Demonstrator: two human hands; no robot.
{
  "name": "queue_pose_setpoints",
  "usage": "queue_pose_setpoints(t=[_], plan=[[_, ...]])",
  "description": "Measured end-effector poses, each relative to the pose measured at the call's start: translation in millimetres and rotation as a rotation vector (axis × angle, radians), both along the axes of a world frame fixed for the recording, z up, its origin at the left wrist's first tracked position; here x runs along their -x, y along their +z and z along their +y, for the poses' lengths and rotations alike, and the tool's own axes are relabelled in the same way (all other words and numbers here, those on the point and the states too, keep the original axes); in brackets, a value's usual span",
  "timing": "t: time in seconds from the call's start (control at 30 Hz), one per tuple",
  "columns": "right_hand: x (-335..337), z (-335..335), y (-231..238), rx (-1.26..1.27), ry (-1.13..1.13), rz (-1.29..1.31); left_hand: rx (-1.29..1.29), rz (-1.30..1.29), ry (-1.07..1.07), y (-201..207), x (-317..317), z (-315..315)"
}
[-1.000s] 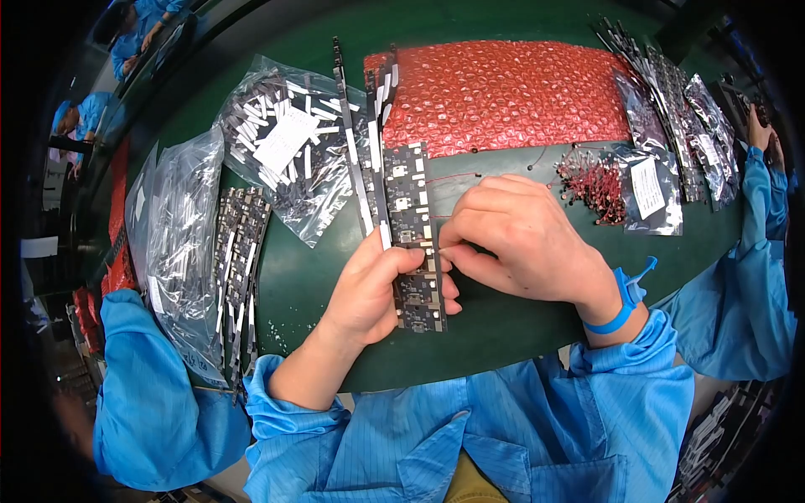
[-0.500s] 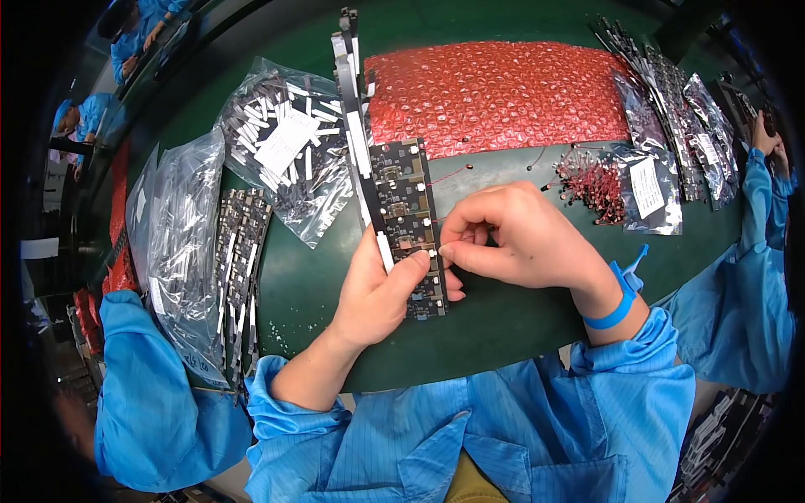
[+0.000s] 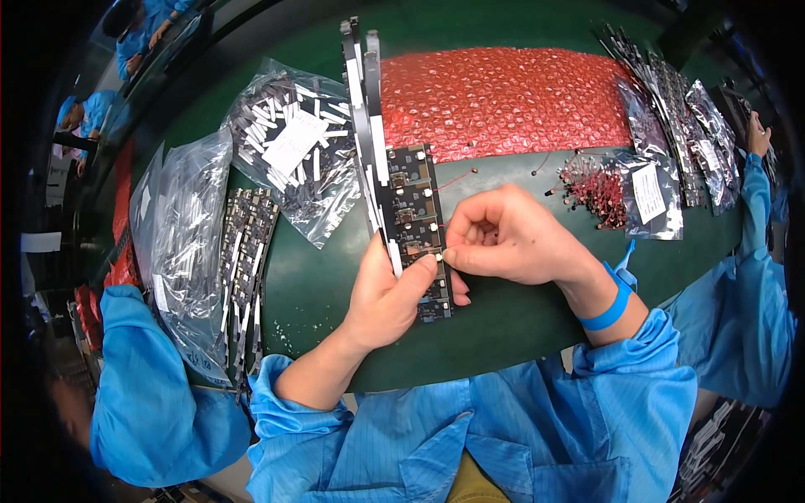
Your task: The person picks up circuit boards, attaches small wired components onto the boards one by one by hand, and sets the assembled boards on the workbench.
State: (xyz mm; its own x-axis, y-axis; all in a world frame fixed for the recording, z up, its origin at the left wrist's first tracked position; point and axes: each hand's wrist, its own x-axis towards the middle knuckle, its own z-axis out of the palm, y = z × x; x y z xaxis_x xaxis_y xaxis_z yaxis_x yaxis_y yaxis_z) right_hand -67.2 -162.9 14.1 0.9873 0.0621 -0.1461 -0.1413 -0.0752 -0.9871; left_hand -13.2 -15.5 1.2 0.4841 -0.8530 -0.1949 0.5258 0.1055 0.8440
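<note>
My left hand (image 3: pixel 379 298) grips a long panel of small black circuit boards (image 3: pixel 409 197), its thumb flat on the front and fingertips behind. White connectors line the panel's right edge, and black-and-white flat strips (image 3: pixel 362 109) rise along its left side. From an upper connector a thin red wire (image 3: pixel 455 178) with a small dark tip sticks out to the right. My right hand (image 3: pixel 516 239) is pinched at the panel's right edge, beside my left thumb. Whatever lies between its fingertips is hidden. A blue wrist strap (image 3: pixel 610 308) circles the right wrist.
Red bubble wrap (image 3: pixel 503 101) lies behind the panel. To the right are a heap of red-wired small parts (image 3: pixel 589 186) and silvery bags (image 3: pixel 647 197). Clear bags (image 3: pixel 184 260) and more board panels (image 3: pixel 245 251) lie left. Co-workers' blue sleeves (image 3: pixel 159 386) flank me.
The panel has shifted slightly right and down with my left hand. My right hand stays pinched at the panel's edge, its fingertips now closer to my left thumb.
</note>
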Motion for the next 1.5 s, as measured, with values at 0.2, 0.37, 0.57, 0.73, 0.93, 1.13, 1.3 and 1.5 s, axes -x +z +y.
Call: queue_pose_setpoints(t=[0.2,0.37,0.57,0.73,0.93,1.13,1.3,1.5], plan=[[0.2,2.9,-11.9,-0.149,-0.027,0.012,-0.042,0.012,0.065,-0.9,3.7,-1.9],[-3.0,-6.7,-10.7,0.034,-0.042,0.037,-0.064,0.233,0.080,-1.5,3.3,-2.3],[0.9,-22.8,4.9,0.297,-0.175,-0.174,-0.052,0.329,0.051,-1.2,3.6,-1.6],[17.1,-80.0,4.3,1.050,-0.349,-0.271,-0.041,0.312,0.093,0.1,0.0,-4.2],[10.5,-89.1,-11.4,1.154,-0.209,-0.118,-0.108,0.295,0.094,2.3,-1.3,-3.9],[9.0,-80.1,-8.2,1.179,-0.206,-0.200,-0.071,0.317,0.109,1.0,-2.6,-2.0],[4.2,-45.2,7.4,0.101,-0.311,-0.229,-0.025,0.310,0.155,-1.1,-3.0,-0.4],[0.7,-4.8,7.4,-0.426,-0.099,-0.099,0.019,0.286,0.144,-1.6,-3.8,1.1]])
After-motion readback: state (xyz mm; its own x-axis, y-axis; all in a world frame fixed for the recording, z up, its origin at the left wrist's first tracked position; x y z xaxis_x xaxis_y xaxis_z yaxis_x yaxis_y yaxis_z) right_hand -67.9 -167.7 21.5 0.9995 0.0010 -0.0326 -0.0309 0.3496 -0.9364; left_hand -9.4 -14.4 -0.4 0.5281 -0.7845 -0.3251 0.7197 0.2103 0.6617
